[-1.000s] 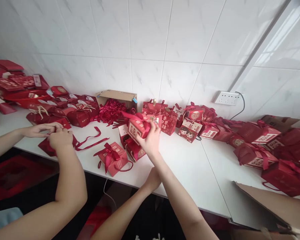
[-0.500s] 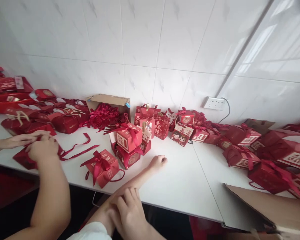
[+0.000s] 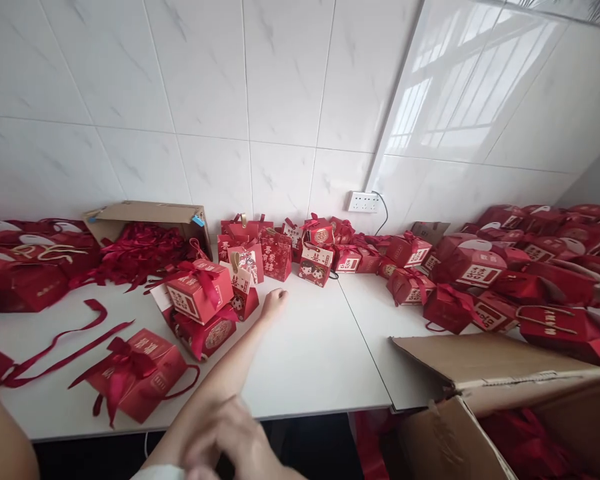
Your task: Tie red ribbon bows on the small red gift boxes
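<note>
My left hand (image 3: pixel 275 303) is stretched forward over the white table in a loose fist, with nothing showing in it. Beside its forearm are stacked red gift boxes, the upper one (image 3: pixel 200 291) tied with a ribbon bow. My right hand (image 3: pixel 230 433) lies against my left forearm near the white sleeve, its bent fingers smeared by motion. Left of that forearm sits another red gift box (image 3: pixel 147 377) with a dark red bow and a cord handle. Small red boxes with printed characters, one showing two cartoon figures (image 3: pixel 315 265), stand farther back.
A cardboard carton (image 3: pixel 150 212) of red ribbons stands by the wall, with loose ribbons (image 3: pixel 70 350) nearer. At the lower right is an open carton (image 3: pixel 500 360) holding red material. Many red boxes (image 3: pixel 480 267) are piled right. Another person's arm (image 3: pixel 5 427) enters at left.
The view has swung to the right, showing more piled boxes and the open carton. The other person's hands have left the view. My right hand still touches my left forearm.
</note>
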Tool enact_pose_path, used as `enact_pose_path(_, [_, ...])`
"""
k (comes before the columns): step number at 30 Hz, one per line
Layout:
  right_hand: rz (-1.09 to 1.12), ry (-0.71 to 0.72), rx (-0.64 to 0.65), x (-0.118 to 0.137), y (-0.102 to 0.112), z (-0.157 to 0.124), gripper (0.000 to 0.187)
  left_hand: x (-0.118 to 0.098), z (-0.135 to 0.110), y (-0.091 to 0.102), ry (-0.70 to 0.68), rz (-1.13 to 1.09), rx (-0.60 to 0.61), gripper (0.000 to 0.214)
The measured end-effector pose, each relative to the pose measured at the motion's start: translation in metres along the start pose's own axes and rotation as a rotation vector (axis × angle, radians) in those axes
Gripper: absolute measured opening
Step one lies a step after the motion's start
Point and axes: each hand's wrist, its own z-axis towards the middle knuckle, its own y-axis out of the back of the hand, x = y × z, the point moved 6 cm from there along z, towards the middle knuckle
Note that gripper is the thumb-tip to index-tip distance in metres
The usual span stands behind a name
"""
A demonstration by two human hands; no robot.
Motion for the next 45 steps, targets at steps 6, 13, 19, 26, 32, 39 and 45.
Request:
enact_pose_path(6, [0.033, 0.010, -0.080, 0.024, 0.020, 0.002, 0.015, 0.031, -0.036, 0.087, 0.051, 0.038, -0.111, 0.031])
enact_pose_path(13, [-0.081, -0.098, -0.067, 0.013, 0.034, -0.001, 0.021, 0.069, -0.063, 0.119, 0.192, 0.141, -0.187, 0.054])
enact_pose_path(19, [0.035, 0.010, 0.037, 0.022, 0.024, -0.005, 0.020, 0.097, -0.040, 0.091, 0.251, 0.231, -0.182, 0.030])
enact_pose_path(26, [0.010, 0.016, -0.014, 0.011, 0.023, -0.007, 0.021, 0.121, -0.022, 0.065, 0.241, 0.285, -0.125, 0.030])
enact_pose_path(32, [-0.156, 0.040, -0.074, 0.017, 0.022, -0.001, 0.030, 0.110, -0.016, 0.097, 0.192, 0.340, -0.108, 0.032])
enact_pose_path(39, [-0.095, 0.142, -0.080, 0.016, 0.018, 0.005, 0.021, 0.047, -0.035, 0.292, 0.155, 0.430, -0.354, 0.041])
enact_pose_path(45, [0.027, 0.271, -0.141, 0.015, 0.012, -0.008, 0.016, 0.049, -0.048, 0.393, 0.100, 0.401, -0.638, 0.044])
